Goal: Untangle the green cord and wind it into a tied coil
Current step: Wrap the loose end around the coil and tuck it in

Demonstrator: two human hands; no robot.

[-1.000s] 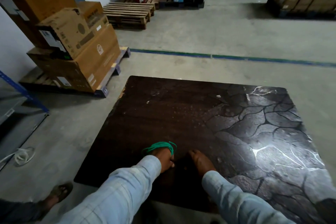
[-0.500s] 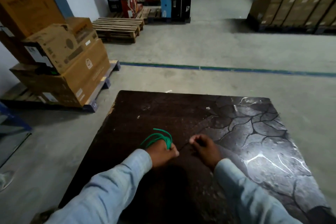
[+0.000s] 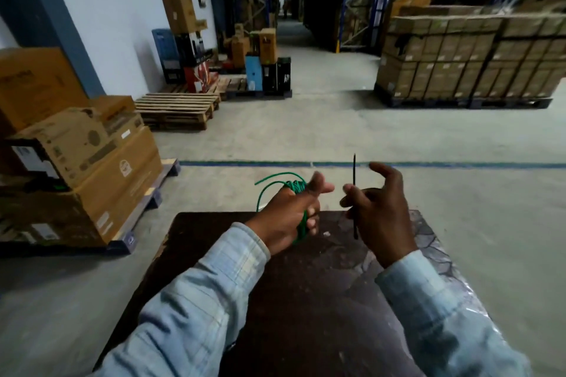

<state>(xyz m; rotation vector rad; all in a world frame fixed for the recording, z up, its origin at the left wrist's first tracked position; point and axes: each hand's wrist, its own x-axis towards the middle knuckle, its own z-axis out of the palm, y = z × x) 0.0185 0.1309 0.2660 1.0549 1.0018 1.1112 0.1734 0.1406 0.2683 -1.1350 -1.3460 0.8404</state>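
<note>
Surface: dark wood-grain tabletop fills the near ground, its right part glossy with a cracked-stone pattern; both hands are raised above its far edge.
Sleeves: two pale checked sleeves reach in from the near edge.
Left hand: left hand is closed round the green cord, fingers curled about the bundle, thumb and forefinger sticking out to the right.
Cord's place: held up in that fist, near the table's far edge and clear of the tabletop.
Cord's look: thin, bright green, bunched into a small tight hank; one or two slack loops arch out to the left, so the coil seems wound but not yet bound.
Right hand: right hand pinches a thin black tie between thumb and fingers, with the remaining fingers loosely curled; the strip stands upright, just beside the left hand without touching it.
Doing it well: I'd judge the binding is the step in hand. Gather the stray loops into the fist first, pass the tie round the waist of the hank where the strands lie thickest, and keep the left grip firm until it is cinched, or the turns will spring apart.
Floor: grey concrete with a blue line painted across it beyond the table.
Left side: cardboard cartons stacked on a pallet, bare wooden pallets farther off.
Far right: shrink-wrapped boxes on pallets in front of tall racking.
</note>
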